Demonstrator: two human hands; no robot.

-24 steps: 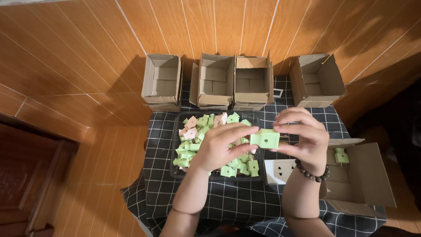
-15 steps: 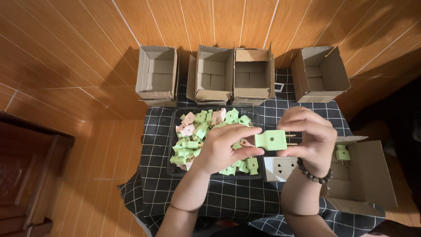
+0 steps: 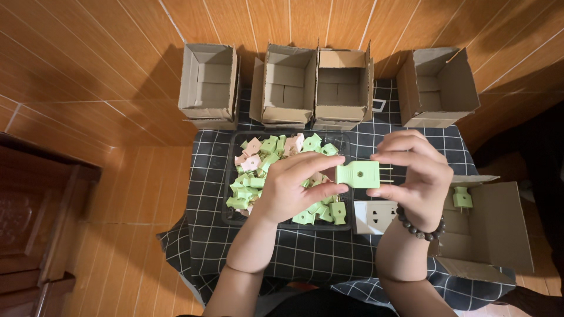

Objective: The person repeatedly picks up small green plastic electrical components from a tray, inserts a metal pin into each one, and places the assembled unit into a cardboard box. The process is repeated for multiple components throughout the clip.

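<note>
Plug [image 3: 358,174], light green w/ two metal prongs pointing right, frame centre, pinched btwn both hands. Left hand [image 3: 291,186] grips plug's left end; right hand [image 3: 414,176] closed round prong end. Below hands: black tray [image 3: 230,176] of green & pink plugs on checked cloth [image 3: 205,235]. White socket [image 3: 376,216] just right of tray. Four open cardboard boxes [image 3: 210,82] along top; fifth box [image 3: 499,229] lower right, one green plug inside.

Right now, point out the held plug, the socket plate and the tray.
Held plug [image 3: 357,174], head view, middle of its green body.
Socket plate [image 3: 376,216], head view, centre of its white face.
Tray [image 3: 343,138], head view, bare black far right corner.
</note>
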